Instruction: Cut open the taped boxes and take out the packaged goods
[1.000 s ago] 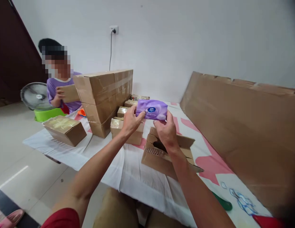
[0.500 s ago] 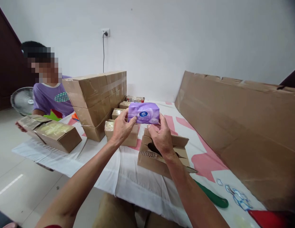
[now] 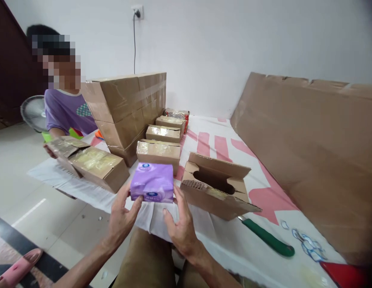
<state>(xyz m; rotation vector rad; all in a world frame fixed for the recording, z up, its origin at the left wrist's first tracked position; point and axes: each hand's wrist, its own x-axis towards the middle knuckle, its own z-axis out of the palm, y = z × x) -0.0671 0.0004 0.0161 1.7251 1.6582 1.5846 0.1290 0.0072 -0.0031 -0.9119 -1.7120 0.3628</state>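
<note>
A purple pack of tissues (image 3: 151,182) is held above the table's front edge, its top and front faces towards me. My left hand (image 3: 123,212) grips its left end, the thumb on the lower front corner. At the right end, the fingers of my right hand (image 3: 181,224) press on the side, while its thumb stands off below the pack. To the right is an open cardboard box (image 3: 210,200) with raised flaps and a dark cut-out in its top. A green-handled knife (image 3: 268,237) lies beside that box, its blade mostly hidden.
Taped cardboard boxes (image 3: 159,154) stand in a row behind the pack. Left of them rises a stack of boxes (image 3: 123,100). A person (image 3: 69,106) sits at the far left, a hand by another taped box (image 3: 99,164). A large cardboard sheet (image 3: 306,160) stands on the right.
Both hands have brought the tissue pack down and to the left, towards me, away from above the open box. Its top face now shows. My right thumb has come away from the pack.
</note>
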